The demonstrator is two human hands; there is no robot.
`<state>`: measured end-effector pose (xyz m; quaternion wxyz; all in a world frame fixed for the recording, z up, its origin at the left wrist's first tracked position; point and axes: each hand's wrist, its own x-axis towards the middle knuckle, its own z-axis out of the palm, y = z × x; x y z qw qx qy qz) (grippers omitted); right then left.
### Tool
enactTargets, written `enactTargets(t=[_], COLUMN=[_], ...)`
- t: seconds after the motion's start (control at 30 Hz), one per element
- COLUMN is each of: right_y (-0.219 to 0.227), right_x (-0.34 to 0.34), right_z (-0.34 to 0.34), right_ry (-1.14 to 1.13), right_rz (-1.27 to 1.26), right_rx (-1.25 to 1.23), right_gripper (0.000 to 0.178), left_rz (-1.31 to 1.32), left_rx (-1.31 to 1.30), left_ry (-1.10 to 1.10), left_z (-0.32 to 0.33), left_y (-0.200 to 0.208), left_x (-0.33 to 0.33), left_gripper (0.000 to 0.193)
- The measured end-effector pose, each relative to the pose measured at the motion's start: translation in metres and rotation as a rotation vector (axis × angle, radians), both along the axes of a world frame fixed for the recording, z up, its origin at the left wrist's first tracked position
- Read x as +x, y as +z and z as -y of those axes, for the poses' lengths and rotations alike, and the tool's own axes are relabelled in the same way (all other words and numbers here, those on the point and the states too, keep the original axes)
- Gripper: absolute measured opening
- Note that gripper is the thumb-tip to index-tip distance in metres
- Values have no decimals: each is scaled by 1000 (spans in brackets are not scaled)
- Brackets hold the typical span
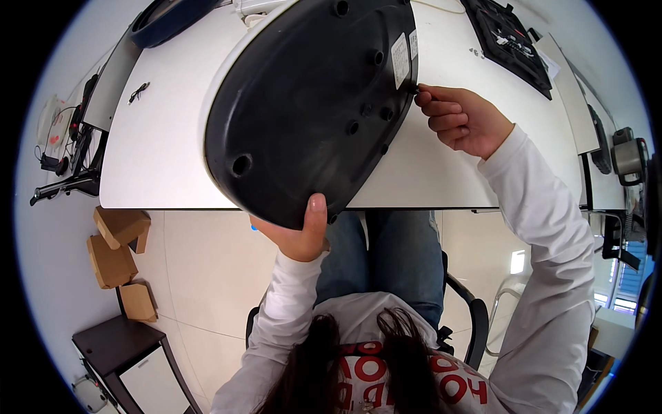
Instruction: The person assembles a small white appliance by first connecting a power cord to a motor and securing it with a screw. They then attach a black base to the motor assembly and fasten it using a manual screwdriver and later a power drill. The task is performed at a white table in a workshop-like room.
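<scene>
A large, rounded appliance with a black underside (296,110) and a white shell along its left edge is tilted up over the table. Several round recessed holes and two pale labels (400,61) mark the underside. My left hand (300,231) grips its near edge, thumb on the black face and the other fingers hidden beneath. At the right edge, just below the labels, my right hand (462,119) pinches something small and dark against the rim. What it is, I cannot make out.
The white table (158,152) holds a short black cable (138,92), a dark blue round object (172,17) at the far left, an opened black tool case (510,41) and small metal bits (476,52) at the far right. Cardboard boxes (114,262) lie on the floor left.
</scene>
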<state>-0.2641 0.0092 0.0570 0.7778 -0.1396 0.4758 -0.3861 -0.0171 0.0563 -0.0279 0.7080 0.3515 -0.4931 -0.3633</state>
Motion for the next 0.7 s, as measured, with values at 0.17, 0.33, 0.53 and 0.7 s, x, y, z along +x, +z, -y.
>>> enactTargets(t=[0.17,0.33,0.53,0.7], right_y=[9,-2,-10,-14], right_x=[2,8,7,7], right_z=[0,-14,-15,-13], right_ry=[315,440,477,452], right_rz=[-815,-1810,-2235,-2208], right_rx=[-363,-943,-1301,-1258], right_gripper=[34,24,15,21], left_rz=[-2,-28,-70,20], left_rx=[36,4,63,-39], left_ry=[42,38,10,-18], left_z=[0,2,-4,2], left_y=[0,-4,3,-1], left_x=[0,-2,-4,1], left_gripper=[72,73,67,66])
